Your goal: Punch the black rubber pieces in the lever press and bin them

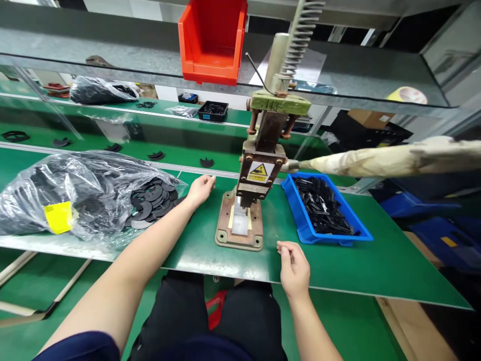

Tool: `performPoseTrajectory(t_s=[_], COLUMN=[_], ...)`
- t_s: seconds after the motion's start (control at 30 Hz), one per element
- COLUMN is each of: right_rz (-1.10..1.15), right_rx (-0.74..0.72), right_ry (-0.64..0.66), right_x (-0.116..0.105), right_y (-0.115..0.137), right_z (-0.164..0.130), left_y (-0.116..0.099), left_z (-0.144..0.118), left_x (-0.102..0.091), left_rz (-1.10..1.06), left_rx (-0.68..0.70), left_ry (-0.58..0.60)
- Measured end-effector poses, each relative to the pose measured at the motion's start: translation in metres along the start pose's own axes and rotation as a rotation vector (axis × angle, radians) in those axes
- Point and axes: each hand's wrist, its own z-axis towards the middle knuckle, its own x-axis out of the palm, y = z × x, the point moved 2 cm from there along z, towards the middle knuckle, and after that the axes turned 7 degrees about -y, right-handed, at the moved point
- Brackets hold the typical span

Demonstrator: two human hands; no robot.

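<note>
My left hand (202, 190) is over the green bench, left of the hand press (257, 173), with its fingers curled together. Whatever it may hold is hidden. My right hand (295, 265) rests low, near the bench's front edge, right of the press base (221, 235). Its fingers are closed, and anything between them is too small to make out. On the base sits a light metal fixture (240, 223). Beside my left forearm lies a clear plastic bag (93, 175) spilling black curved parts (154, 198). A blue bin (306, 230) of black slender parts (323, 205) stands beyond my right hand.
The press's wrapped lever (368, 158) reaches out to the right above the bin. Behind the bench, spaced black curved pieces (206, 162) lie on a green belt (180, 155). A red bin (212, 70) hangs at the overhead shelf (128, 45). A black tray (213, 118) stands farther back.
</note>
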Motion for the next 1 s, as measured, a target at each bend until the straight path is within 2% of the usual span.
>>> performPoseTrajectory(t_s=[0.07, 0.13, 0.2, 0.27, 0.4, 0.5, 0.6, 0.7, 0.8, 1.0], right_rz=[-0.005, -0.03, -0.08, -0.157, -0.395, -0.65, -0.88, -1.021, -1.106, -1.199], right_rx=[-0.019, -0.041, -0.064, -0.078, -0.039, 0.08, 0.217, 0.272, 0.269, 0.259], right_ry=[0.026, 0.064, 0.102, 0.127, 0.116, 0.095, 0.171, 0.293, 0.388, 0.454], right_x=[0.0, -0.002, -0.008, -0.02, -0.058, -0.091, -0.111, -0.112, -0.1, -0.077], right_y=[0.009, 0.019, 0.029, 0.036, 0.03, 0.007, -0.019, -0.038, -0.047, -0.052], right_z=[-0.002, -0.002, 0.003, 0.017, 0.078, 0.134, 0.174, 0.193, 0.202, 0.212], left_y=[0.007, 0.019, 0.031, 0.04, 0.044, 0.041, 0.041, 0.044, 0.047, 0.045], left_z=[-0.048, -0.091, -0.12, -0.136, -0.142, -0.143, -0.145, -0.145, -0.143, -0.142], left_x=[-0.01, -0.024, -0.038, -0.046, -0.048, -0.043, -0.04, -0.04, -0.04, -0.04], left_rz=[0.171, 0.27, 0.315, 0.349, 0.375, 0.413, 0.457, 0.473, 0.485, 0.492], left_rx=[0.167, 0.221, 0.233, 0.261, 0.301, 0.337, 0.391, 0.408, 0.401, 0.417], left_ry=[0.124, 0.214, 0.284, 0.349, 0.327, 0.311, 0.336, 0.357, 0.367, 0.365])
